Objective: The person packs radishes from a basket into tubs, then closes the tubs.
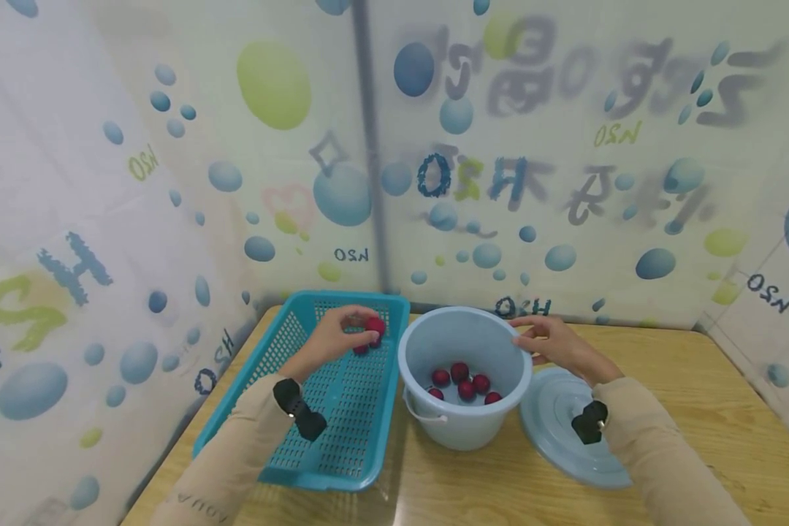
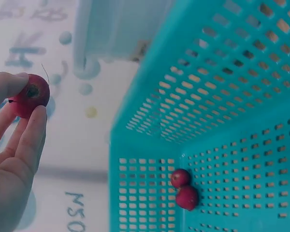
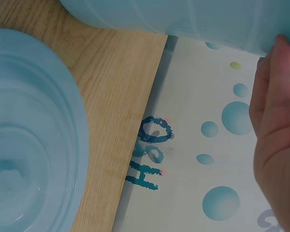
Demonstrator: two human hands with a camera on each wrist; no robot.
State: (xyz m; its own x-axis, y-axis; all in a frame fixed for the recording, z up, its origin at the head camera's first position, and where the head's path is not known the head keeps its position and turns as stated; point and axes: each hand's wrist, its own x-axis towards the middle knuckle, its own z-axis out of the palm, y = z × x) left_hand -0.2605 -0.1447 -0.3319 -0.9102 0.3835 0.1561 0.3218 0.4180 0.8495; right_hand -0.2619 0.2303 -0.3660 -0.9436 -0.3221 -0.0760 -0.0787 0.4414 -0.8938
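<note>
My left hand point(image 1: 334, 334) pinches a small round red fruit point(image 1: 375, 324) between thumb and fingers, above the far right corner of a turquoise perforated basket point(image 1: 384, 431). The left wrist view shows a brownish patch and a thin thread on this fruit point(image 2: 31, 96). Two more red fruits point(image 2: 184, 189) lie together in the basket's corner. To the basket's right stands a light blue bucket point(image 1: 460, 427) with several dark red fruits point(image 1: 467, 389) at its bottom. My right hand point(image 1: 555, 343) holds the bucket's right rim, fingers along the outer wall, thumb at the rim.
A round light blue lid point(image 1: 549, 420) lies on the wooden table point(image 1: 684, 394) to the right of the bucket, partly under my right forearm. The bucket's white handle point(image 1: 427, 416) hangs down in front. A patterned curtain point(image 1: 565, 146) closes off the back and sides.
</note>
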